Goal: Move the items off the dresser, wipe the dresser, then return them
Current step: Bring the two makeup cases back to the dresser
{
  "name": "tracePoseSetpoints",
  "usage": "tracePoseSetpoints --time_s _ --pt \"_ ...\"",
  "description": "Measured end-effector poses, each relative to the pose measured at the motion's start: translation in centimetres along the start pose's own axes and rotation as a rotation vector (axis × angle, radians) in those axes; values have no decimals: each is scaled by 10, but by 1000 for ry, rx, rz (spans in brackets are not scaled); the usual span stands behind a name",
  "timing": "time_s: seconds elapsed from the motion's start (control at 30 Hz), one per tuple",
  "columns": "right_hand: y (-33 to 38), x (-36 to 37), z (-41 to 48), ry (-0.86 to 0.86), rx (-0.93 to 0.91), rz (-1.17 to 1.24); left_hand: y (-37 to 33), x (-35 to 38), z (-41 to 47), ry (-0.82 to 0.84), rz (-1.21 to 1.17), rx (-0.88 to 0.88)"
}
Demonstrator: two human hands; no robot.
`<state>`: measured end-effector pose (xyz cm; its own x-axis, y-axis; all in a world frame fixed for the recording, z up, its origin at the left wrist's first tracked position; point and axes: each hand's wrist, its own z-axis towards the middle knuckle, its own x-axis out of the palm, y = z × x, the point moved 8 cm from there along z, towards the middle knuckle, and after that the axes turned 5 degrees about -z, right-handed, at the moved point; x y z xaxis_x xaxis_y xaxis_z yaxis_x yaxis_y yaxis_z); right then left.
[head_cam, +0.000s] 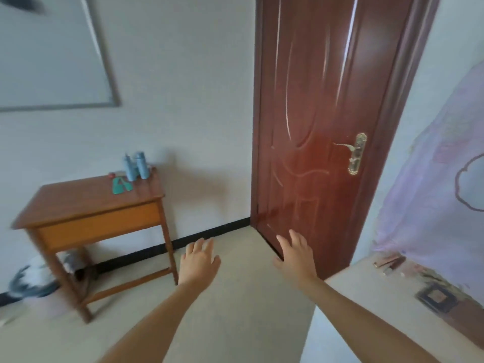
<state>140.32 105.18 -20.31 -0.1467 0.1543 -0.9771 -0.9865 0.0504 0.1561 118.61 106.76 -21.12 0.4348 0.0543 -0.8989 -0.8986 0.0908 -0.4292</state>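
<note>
I see my left hand (200,260) and my right hand (296,258) stretched forward above the floor. Each grip is wide open, the fingers are spread, and it holds nothing. The wooden bench (78,197) stands on the left at the wall, well apart from both hands. On its far right corner two blue bottles (141,165) stand close together. A flat green item (121,186) lies just in front of them, with a small red thing (112,175) beside.

Orange-brown wooden dresser (78,203), light blue bottles (135,165), green item (121,186), reddish-brown door (322,113).
</note>
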Motion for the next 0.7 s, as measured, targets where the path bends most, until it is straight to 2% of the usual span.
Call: tracePoseSetpoints --time_s 0.17,0.33,0.5,0.7 --pt "170 -9 10 -29 -308 20 139 -113 -41 -217 -10 -234" --pt "294 -17 7 -61 -541 39 228 -175 -74 -342 -11 -366" --pt "358 -9 30 -82 -635 60 265 -201 -69 -383 -1 -425" --pt "388 5 95 -72 -657 107 283 -219 -13 -429 0 -418"
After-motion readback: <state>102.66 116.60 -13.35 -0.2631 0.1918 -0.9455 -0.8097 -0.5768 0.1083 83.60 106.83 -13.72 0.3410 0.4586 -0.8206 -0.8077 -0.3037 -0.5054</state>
